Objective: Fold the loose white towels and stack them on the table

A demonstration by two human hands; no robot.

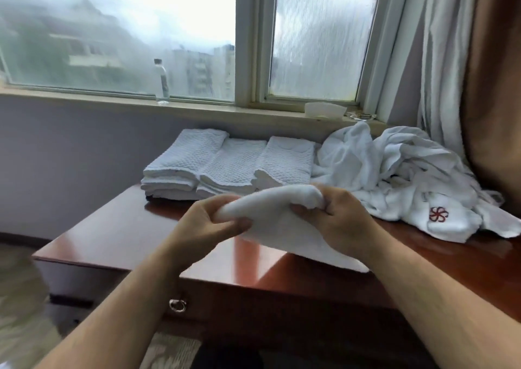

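A white towel (284,227) is held up over the middle of the reddish wooden table (112,233), its lower part draping onto the tabletop. My left hand (208,224) pinches its left end and my right hand (341,222) grips its right end. Behind them, three stacks of folded white towels (225,165) sit side by side at the back of the table. A heap of loose white towels (400,176) lies at the back right, one showing a red flower emblem (438,214).
A window sill runs behind the table with a clear plastic bottle (162,82) and a white tissue box (324,110) on it. A curtain (451,58) hangs at the right. A drawer with a metal ring pull (177,305) is in the table's front.
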